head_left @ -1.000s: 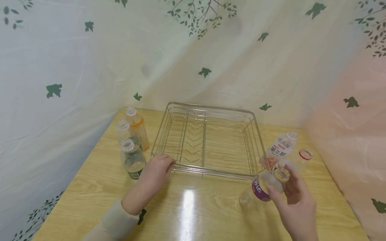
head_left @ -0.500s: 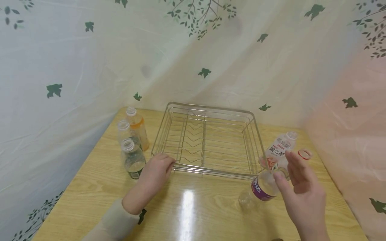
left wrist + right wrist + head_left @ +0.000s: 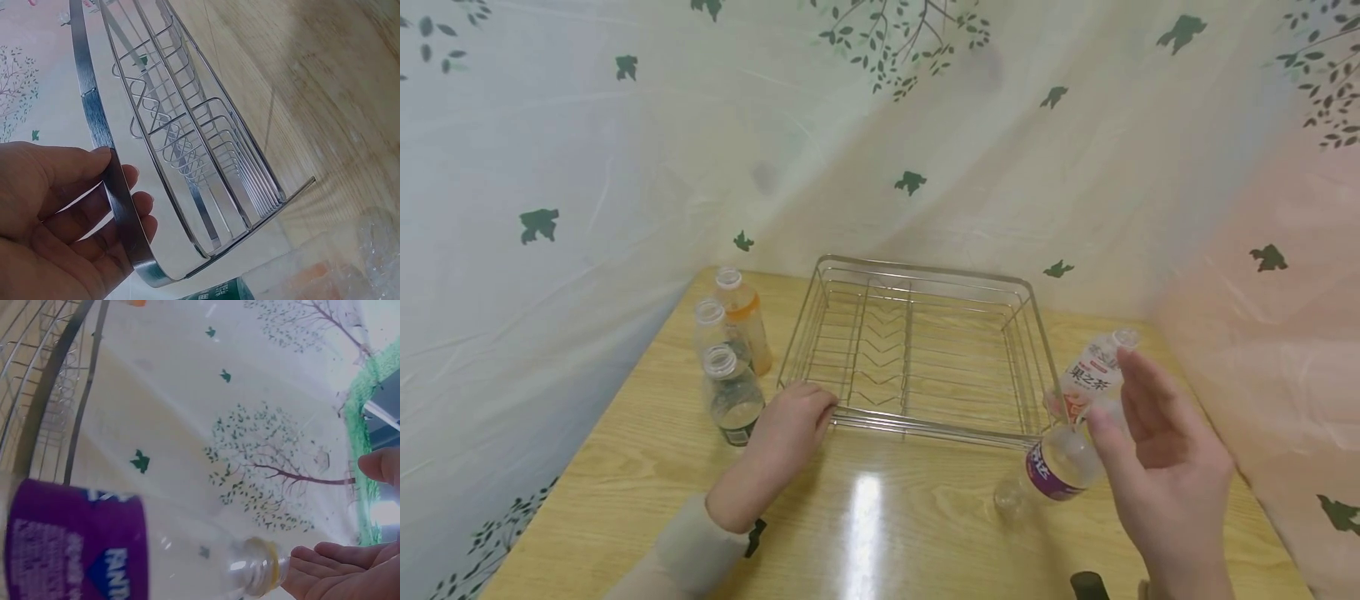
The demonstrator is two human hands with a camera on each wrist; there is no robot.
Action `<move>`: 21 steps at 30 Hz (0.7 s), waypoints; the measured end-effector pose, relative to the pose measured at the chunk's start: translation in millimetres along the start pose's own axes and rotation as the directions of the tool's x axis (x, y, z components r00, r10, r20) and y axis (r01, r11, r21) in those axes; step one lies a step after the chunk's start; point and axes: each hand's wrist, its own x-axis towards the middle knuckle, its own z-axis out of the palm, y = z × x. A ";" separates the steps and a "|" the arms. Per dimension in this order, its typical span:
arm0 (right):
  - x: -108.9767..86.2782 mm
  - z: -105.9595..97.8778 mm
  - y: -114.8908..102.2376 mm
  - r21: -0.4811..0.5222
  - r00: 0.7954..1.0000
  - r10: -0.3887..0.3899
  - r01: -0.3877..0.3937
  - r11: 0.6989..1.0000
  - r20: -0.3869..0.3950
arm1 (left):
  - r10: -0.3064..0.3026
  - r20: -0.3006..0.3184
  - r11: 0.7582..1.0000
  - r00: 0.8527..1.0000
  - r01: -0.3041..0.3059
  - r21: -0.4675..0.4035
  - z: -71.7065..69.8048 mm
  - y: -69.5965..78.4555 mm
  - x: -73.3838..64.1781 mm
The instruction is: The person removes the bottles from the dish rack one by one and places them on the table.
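Observation:
My left hand (image 3: 793, 429) grips the front left rim of a metal wire dish rack (image 3: 917, 267). In the left wrist view its thumb and fingers hold the flat rim (image 3: 120, 194) from both sides. Beside the rack's front right corner stands a clear plastic bottle (image 3: 1051, 473) with a purple label and no cap. My right hand (image 3: 1180, 467) is just right of this bottle, thumb and fingers spread apart, holding nothing. In the right wrist view the fingers (image 3: 337, 565) lie close to the yellow-ringed bottle neck (image 3: 259, 565); whether they touch it I cannot tell.
Left of the rack stand three capless bottles: an orange-banded one (image 3: 747, 321), a clear one (image 3: 710, 315) and a green-labelled one (image 3: 733, 400). A fruit-tea bottle (image 3: 1093, 371) stands right of the rack. A leaf-patterned curtain (image 3: 880, 167) surrounds the wooden table (image 3: 925, 517).
My right hand has let go of the purple-labelled bottle's neck and drawn away to the right, fingers spreading. The bottle stays in place. My left hand has kept its grip on the rack.

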 end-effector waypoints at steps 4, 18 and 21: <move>3.5 9.3 -5.3 0.002 1.000 -0.020 0.020 1.000 0.015 | 0.009 -0.005 1.000 1.000 -0.009 0.008 1.1 0.1 0.6; 6.3 50.0 -5.8 -0.423 0.983 -0.049 0.121 0.898 0.176 | 0.003 0.010 1.000 1.000 -0.003 0.026 2.5 2.4 3.8; 5.7 57.7 -2.4 -0.505 0.981 -0.006 0.105 0.856 0.193 | 0.010 -0.003 1.000 1.000 -0.010 0.024 1.8 5.5 5.2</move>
